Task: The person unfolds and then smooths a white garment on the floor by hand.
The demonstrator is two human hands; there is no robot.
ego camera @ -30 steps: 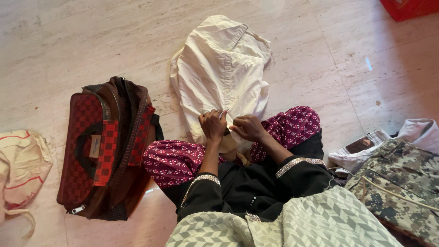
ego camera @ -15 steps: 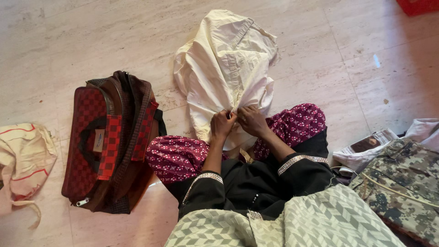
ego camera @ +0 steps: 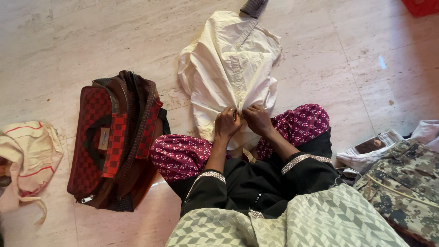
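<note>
The fingers of both hands curl into the cream shirt's [ego camera: 231, 68] front placket, so the exact pinch is hidden behind the knuckles; left hand [ego camera: 227, 124] and right hand [ego camera: 259, 120] are clamped on the cloth, side by side. The shirt lies spread on the stone floor [ego camera: 91, 36], its lower hem tucked out of sight behind the hands and patterned knees. A red checked bag [ego camera: 114, 142] sits to the left, beside a cream tote [ego camera: 27, 160] cut by the frame edge. Camouflage fabric [ego camera: 402, 183] is cropped at right.
</note>
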